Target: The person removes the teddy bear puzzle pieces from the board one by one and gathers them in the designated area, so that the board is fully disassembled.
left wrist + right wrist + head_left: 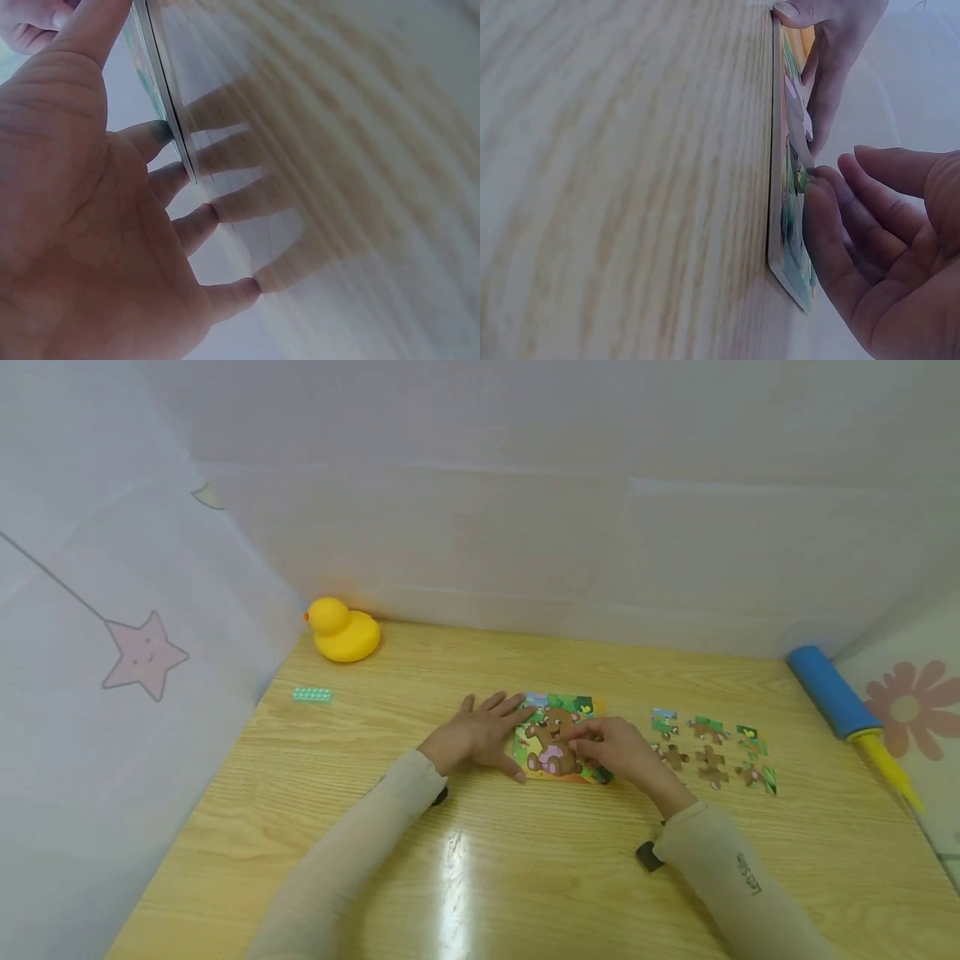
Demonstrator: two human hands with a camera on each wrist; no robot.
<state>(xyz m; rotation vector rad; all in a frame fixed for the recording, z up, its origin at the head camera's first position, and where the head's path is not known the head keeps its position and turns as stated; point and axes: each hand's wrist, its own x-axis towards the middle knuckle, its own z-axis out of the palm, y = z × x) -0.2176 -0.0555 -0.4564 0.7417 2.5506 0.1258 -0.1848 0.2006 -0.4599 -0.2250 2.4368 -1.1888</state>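
The left hand [480, 737] is lying flat with fingers spread and straight, pressing the left edge of the colourful cardboard bear puzzle board [557, 739] on the pale wooden counter [525, 860]. The right hand [618, 750] is touching the board's picture with curled fingertips; whether they pinch a piece I cannot tell. Loose brown-and-green puzzle pieces [712, 750] are lying just to the right.

My brown-bear puzzle board [558, 739], green and orange-edged; right of it, brown and green loose pieces [711, 750]; far left, a yellow duck [342, 630].
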